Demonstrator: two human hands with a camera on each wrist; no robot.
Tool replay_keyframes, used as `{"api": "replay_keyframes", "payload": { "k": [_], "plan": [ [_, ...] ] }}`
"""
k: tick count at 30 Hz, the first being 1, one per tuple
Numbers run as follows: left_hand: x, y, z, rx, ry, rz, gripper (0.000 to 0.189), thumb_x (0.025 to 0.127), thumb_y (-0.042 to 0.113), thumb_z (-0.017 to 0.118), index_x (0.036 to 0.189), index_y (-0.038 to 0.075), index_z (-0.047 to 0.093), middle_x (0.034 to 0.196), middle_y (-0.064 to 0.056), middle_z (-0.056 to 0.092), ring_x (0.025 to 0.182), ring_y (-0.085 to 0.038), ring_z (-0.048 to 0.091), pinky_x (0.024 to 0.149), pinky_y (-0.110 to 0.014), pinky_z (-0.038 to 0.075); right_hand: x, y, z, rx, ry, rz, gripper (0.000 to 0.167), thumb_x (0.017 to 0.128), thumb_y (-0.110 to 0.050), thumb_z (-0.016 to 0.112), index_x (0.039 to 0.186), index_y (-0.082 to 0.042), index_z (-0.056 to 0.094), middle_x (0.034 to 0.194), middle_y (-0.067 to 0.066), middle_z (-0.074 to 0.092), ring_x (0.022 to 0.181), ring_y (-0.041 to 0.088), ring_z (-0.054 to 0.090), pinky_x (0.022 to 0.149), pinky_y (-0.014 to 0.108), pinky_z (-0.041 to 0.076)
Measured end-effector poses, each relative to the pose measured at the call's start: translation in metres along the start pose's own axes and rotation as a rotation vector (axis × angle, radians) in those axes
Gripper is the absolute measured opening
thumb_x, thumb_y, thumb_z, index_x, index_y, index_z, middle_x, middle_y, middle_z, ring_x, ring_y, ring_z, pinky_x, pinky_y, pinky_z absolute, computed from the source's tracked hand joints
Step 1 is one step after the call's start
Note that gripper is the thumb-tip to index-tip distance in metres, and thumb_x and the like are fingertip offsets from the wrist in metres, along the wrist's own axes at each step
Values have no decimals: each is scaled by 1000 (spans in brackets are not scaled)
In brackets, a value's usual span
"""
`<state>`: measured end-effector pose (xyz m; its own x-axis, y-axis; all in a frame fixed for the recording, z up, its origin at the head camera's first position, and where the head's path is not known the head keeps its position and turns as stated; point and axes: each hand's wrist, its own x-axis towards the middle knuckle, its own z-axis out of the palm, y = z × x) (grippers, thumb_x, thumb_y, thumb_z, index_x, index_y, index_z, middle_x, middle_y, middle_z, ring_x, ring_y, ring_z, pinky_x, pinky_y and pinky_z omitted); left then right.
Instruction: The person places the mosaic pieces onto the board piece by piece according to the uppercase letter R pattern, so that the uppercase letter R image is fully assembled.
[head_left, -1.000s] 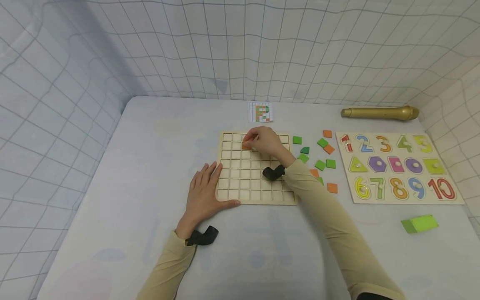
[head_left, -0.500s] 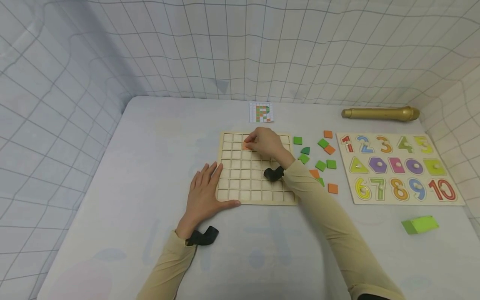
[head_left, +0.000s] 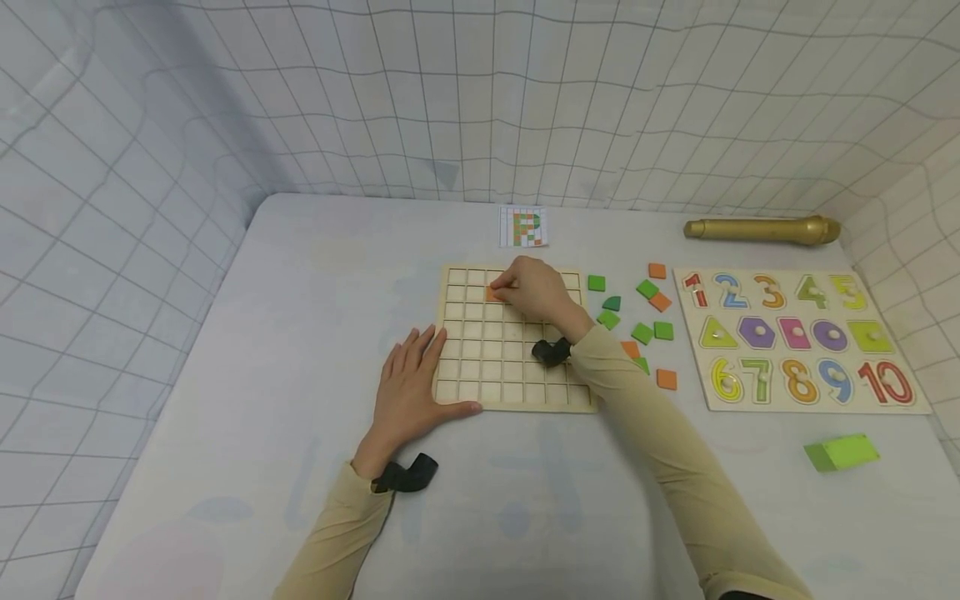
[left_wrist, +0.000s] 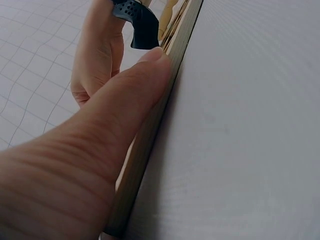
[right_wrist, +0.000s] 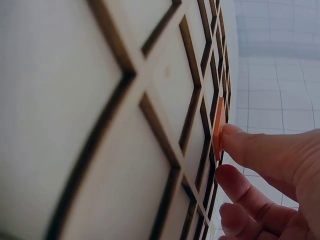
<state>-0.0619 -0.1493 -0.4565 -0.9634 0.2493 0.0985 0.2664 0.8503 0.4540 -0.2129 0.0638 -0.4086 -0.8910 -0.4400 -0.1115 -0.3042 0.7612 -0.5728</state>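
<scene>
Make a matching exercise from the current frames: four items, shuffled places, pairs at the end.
Items
1. left hand
2. right hand
3. gold microphone
4. green block

Places
A. on the table, just beyond the number board
B. at the near-left corner of the grid board
C. on the table, on the person's side of the number board
D. over the grid board, touching an orange tile

Pairs: 1-B, 2-D, 3-A, 4-C

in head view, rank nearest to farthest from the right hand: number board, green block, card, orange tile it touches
1. Orange tile: touched by the right hand.
2. Card: just beyond that hand.
3. Number board: to the right.
4. Green block: right, on the board's near side.
</scene>
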Motion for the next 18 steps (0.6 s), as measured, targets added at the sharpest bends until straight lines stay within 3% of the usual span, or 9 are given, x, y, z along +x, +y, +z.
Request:
{"api": "replay_keyframes", "payload": {
  "k": [11, 18],
  "plan": [
    [-1, -1, 2, -4, -18, -6, 116, 65, 68, 72, 152, 9, 22, 154, -12, 20, 142, -28, 7, 112, -48, 6, -6, 9, 0, 44, 16, -120, 29, 91, -28, 66, 112, -9, 71, 101, 4, 62, 86, 18, 55, 72, 34, 46],
    [-1, 1, 1, -4, -16, -5, 116, 65, 68, 72, 151, 8, 23, 154, -13, 21, 142, -29, 7, 112, -48, 6, -10, 23, -10, 136, 166, -178, 28, 92, -24, 65, 111, -4, 70, 101, 9, 65, 77, 21, 56, 68, 35, 45]
  ]
}}
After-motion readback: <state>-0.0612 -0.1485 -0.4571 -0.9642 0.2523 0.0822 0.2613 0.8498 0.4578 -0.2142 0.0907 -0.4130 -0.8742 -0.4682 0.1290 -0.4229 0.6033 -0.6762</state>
